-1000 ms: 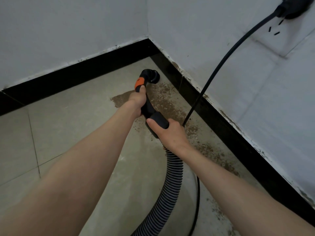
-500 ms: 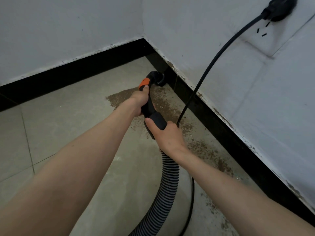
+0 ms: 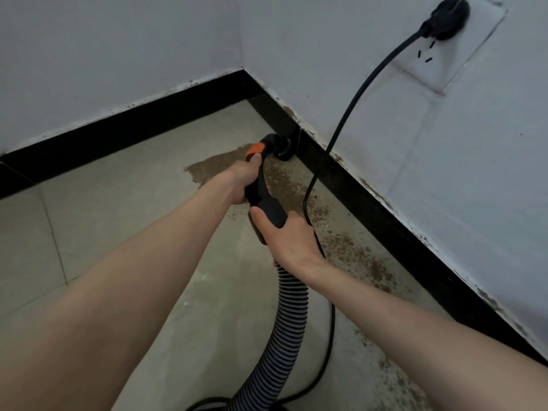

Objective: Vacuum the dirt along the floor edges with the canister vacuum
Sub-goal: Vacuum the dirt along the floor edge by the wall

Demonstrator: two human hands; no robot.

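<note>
My left hand (image 3: 241,180) grips the black curved vacuum handle (image 3: 261,185) just below its orange button (image 3: 254,149). My right hand (image 3: 286,237) grips the handle's lower cuff, where the ribbed grey hose (image 3: 284,321) joins and trails down to the bottom edge. The nozzle opening (image 3: 280,146) touches the floor against the right black baseboard (image 3: 370,203). Brown dirt (image 3: 284,185) lies on the beige tiles around and behind the nozzle, and runs along the right baseboard toward me. The canister is out of view.
A black power cord (image 3: 341,129) hangs from a plug (image 3: 447,19) in the wall socket at upper right, drops past my right hand and loops on the floor. Two white walls meet in a corner (image 3: 243,69). Beige tiled floor (image 3: 118,209) spreads to the left.
The nozzle has moved rightward across the dirt patch until it touches the right baseboard. Both hands kept their grip and moved with it.
</note>
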